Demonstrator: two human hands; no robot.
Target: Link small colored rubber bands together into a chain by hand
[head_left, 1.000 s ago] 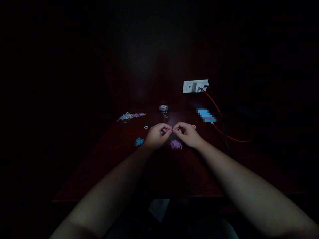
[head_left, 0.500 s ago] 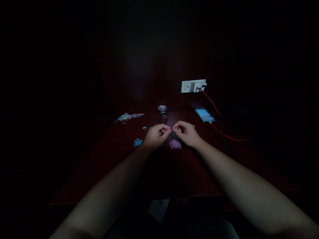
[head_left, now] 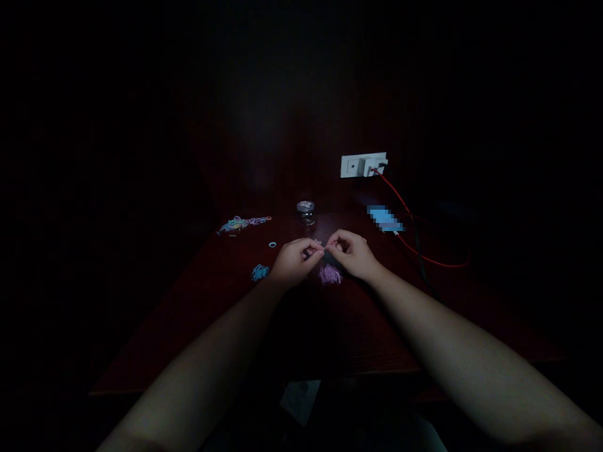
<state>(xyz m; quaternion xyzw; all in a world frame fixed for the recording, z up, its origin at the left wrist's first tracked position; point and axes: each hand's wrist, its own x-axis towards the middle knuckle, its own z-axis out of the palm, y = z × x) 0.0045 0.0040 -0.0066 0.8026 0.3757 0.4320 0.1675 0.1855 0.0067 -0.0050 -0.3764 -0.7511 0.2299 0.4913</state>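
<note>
Left hand [head_left: 296, 261]: held above the dark red table [head_left: 183, 314], thumb and fingertips drawn together; whether anything is gripped cannot be told — the tips are too small and dim.
Right hand [head_left: 351, 255]: curled likewise, its tips brought close to those of the left; what is pinched, if anything, cannot be told.
Purple bands [head_left: 330, 275]: heaped on the table between the hands, on the near side of the fingertips.
Blue bands [head_left: 259, 272]: piled just beside the left hand, with a single pale blue ring [head_left: 272, 245] laid farther back.
Mixed bands [head_left: 239, 224]: spread at the far left.
Jar [head_left: 306, 215]: stood upright beyond the hands, clear and lidded.
Blurred device [head_left: 385, 218]: laid at the right — joined by a red cable [head_left: 447, 266] to the wall socket [head_left: 351, 166].
</note>
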